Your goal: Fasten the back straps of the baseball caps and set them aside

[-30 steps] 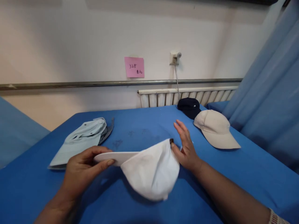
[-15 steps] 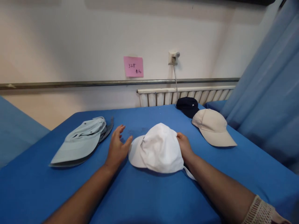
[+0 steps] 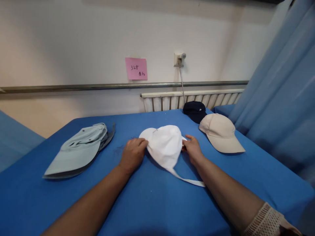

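A white cap (image 3: 165,144) is in the middle of the blue-covered bed (image 3: 152,209), its brim toward the left and a white strap trailing to the right. My left hand (image 3: 135,152) is closed on the cap's left side, near the brim. On the opposite side, my right hand (image 3: 193,150) pinches the back edge of the cap. The fingertips of both hands are partly hidden. A beige cap (image 3: 219,131) lies beyond my right hand, and a pale blue cap (image 3: 78,149) rests to the left of my left hand.
A navy cap (image 3: 195,111) sits at the far right, touching the beige one. Under the pale blue cap is a dark grey cap (image 3: 107,140). Behind the bed are a radiator (image 3: 169,100) and a metal rail (image 3: 98,87). A blue curtain (image 3: 275,98) hangs at the right.
The white cap has come down and away from me onto the bed, its strap now hanging loose. My left hand let go of the brim and has gripped the cap again; the right has closed on its back.
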